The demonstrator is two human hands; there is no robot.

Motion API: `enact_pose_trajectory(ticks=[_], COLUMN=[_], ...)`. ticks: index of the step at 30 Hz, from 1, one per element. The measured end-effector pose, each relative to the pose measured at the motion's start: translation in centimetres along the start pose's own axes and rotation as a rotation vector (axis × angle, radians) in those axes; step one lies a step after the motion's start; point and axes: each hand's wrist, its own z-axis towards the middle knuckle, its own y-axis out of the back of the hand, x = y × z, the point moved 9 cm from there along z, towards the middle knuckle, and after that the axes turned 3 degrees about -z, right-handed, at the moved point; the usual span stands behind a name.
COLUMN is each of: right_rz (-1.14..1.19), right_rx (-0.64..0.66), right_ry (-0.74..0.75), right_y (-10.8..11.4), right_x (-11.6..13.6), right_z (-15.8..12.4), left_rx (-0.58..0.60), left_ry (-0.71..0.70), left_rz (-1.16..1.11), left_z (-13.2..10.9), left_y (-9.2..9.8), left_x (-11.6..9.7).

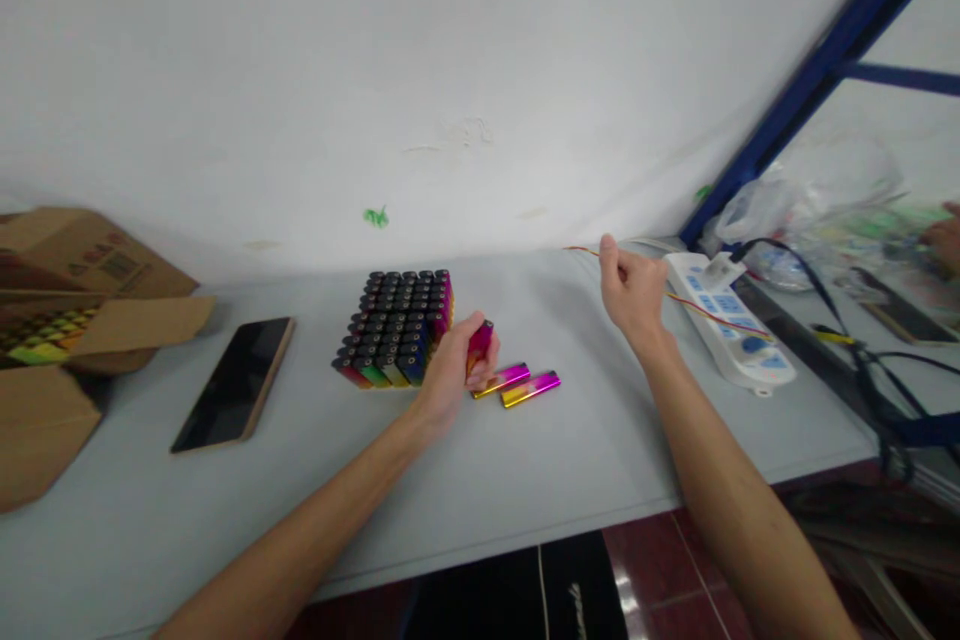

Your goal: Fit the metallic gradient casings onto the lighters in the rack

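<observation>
My left hand (456, 362) is closed around a slim magenta-and-gold tube with a black end (480, 345), held tilted just right of a block of similar tubes. That block (397, 325) is made of tubes standing upright in tight rows, black ends up, with red, green, blue and magenta sides. Two more magenta-and-gold tubes (531, 389) lie flat beside my left hand. Further right, my right hand (631, 285) is closed, raised above the table. A thin red-and-yellow wire (686, 303) passes into its fist and comes out towards the wall. Most of its fingertips are hidden.
A black phone (234, 385) lies left of the block. At far left stands an open cardboard box (97, 260) with yellow pieces inside. A white power strip (727, 320) with a plug and black cables is at right. Beyond the blue frame (795, 70) are plastic bags and another person's hand.
</observation>
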Motion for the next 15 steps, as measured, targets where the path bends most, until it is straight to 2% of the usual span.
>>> enact_pose_trajectory(ticks=[5,15], right_rz=[0.014,0.03], right_rx=[0.014,0.043], right_ry=[0.022,0.026], right_y=[-0.52,-1.08], right_x=[0.16,0.44], right_z=[-0.36,-0.54], left_rx=[-0.046,-0.058], left_ry=[0.028,0.05], left_rz=[-0.056,-0.099], left_z=[-0.12,0.02], left_y=[0.28,0.66], left_x=[0.08,0.81])
